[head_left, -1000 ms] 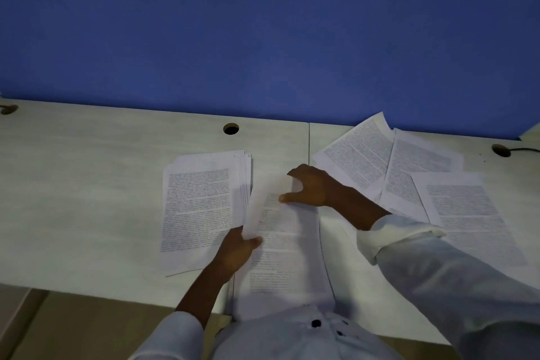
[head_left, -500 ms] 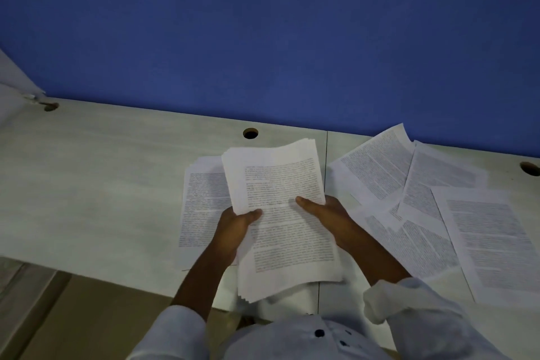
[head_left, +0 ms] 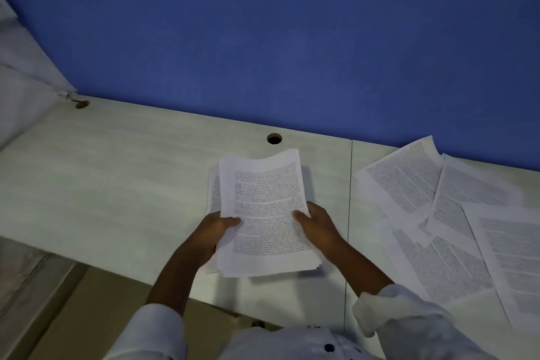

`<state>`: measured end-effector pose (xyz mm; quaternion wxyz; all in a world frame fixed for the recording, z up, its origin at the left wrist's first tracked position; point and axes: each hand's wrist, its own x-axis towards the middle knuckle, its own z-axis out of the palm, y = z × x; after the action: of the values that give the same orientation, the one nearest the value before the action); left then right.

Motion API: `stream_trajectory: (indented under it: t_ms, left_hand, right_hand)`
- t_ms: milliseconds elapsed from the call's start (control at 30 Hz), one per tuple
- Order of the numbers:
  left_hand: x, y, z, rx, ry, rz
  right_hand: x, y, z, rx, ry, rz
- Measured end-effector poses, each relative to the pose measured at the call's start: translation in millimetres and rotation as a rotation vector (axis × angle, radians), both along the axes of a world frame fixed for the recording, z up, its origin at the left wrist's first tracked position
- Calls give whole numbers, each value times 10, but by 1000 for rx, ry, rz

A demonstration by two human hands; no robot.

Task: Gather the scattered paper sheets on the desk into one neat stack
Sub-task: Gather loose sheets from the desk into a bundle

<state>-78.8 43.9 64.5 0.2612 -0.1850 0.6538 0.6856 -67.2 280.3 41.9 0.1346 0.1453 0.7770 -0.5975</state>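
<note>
A stack of printed paper sheets [head_left: 263, 202] is held over the pale desk [head_left: 117, 178], roughly squared, with edges of lower sheets showing at its left side. My left hand [head_left: 211, 231] grips its left edge, thumb on top. On the opposite edge my right hand [head_left: 317, 226] holds it the same way. Several loose printed sheets [head_left: 447, 219] lie overlapping and fanned on the desk to the right.
A blue partition wall [head_left: 277, 38] runs along the back of the desk. Round cable holes sit at the back edge [head_left: 274, 138] and far left [head_left: 82, 104]. A seam [head_left: 349, 199] divides two desk panels. The desk's front edge is near my body.
Both hands lifted the gathered sheets and brought them over the pile at the left, which is now covered. My right hand moved from the sheet's top to its right edge. The view shifted left.
</note>
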Motion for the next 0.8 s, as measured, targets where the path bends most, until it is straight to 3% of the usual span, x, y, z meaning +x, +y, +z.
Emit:
stream_trajectory:
  t_ms: [133,233,367,500,633,800]
  left_hand:
    - [-72,-252,-200,-338,72,19]
    - [-152,-331,-300,-476,122,25]
    - [-216,-438,-521,-580,90,89]
    - [-123,-389,-525,-744,225,120]
    - [-97,-157,-532,-780,423,54]
    - [-153,438,-532,-685,536,-105]
  right_hand:
    - [-169,-244,-116,72,-10,40]
    - [-216,-354,-260,131,-54,32]
    - [-82,-339,-449,122,-111,-128]
    - [182,-112,-585,61,-105,-293]
    - [509,157,-540,-105,-100,-486]
    - [903,522,-532,-36,-55,-661]
